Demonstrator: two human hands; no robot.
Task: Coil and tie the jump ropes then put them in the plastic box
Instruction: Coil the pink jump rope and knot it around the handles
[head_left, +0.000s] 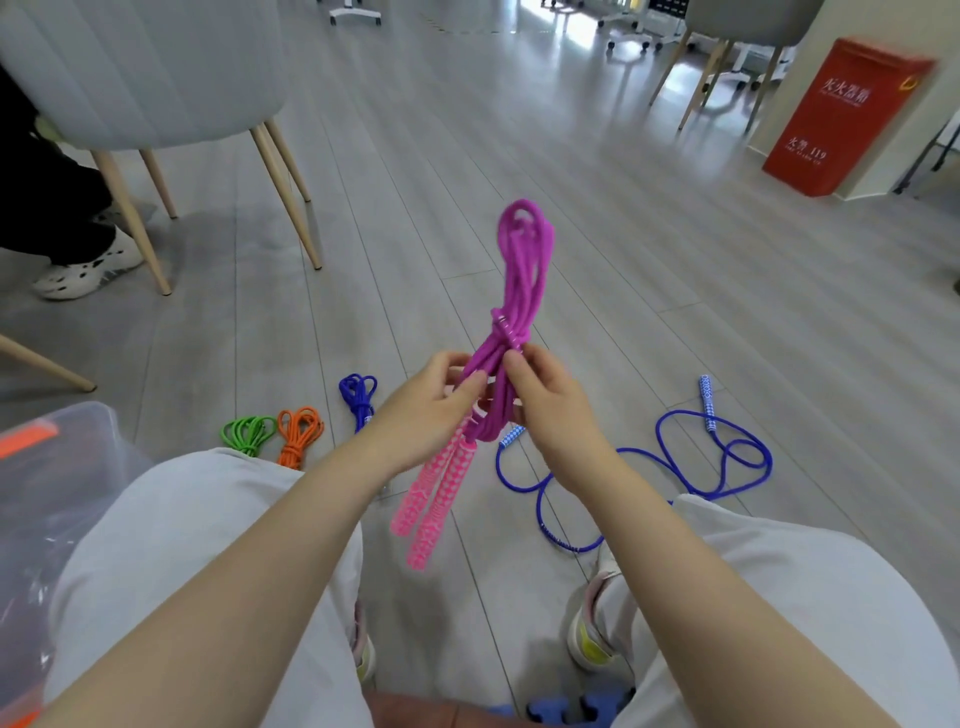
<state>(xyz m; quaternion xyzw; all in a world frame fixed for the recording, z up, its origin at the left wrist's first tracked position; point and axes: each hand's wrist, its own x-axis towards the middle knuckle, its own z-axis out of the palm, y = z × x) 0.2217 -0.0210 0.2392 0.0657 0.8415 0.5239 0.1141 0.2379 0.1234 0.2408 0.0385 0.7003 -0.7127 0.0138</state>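
A purple jump rope (522, 270) is folded into a bundle and held upright above the floor, with a wrap around its middle. Its two pink handles (431, 493) hang down side by side. My left hand (431, 410) grips the bundle just above the handles. My right hand (545, 400) pinches the rope strands just below the wrap. On the floor lie a coiled green rope (249, 434), a coiled orange rope (298, 431), a coiled blue rope (358, 395) and a loose blue rope (680, 467). The clear plastic box (67, 467) with an orange latch stands at my left.
I sit with my knees either side of the ropes. A grey chair (156, 73) with wooden legs stands at the far left, with another person's shoe (88, 270) beside it. A red fire-extinguisher box (847, 114) stands at the far right.
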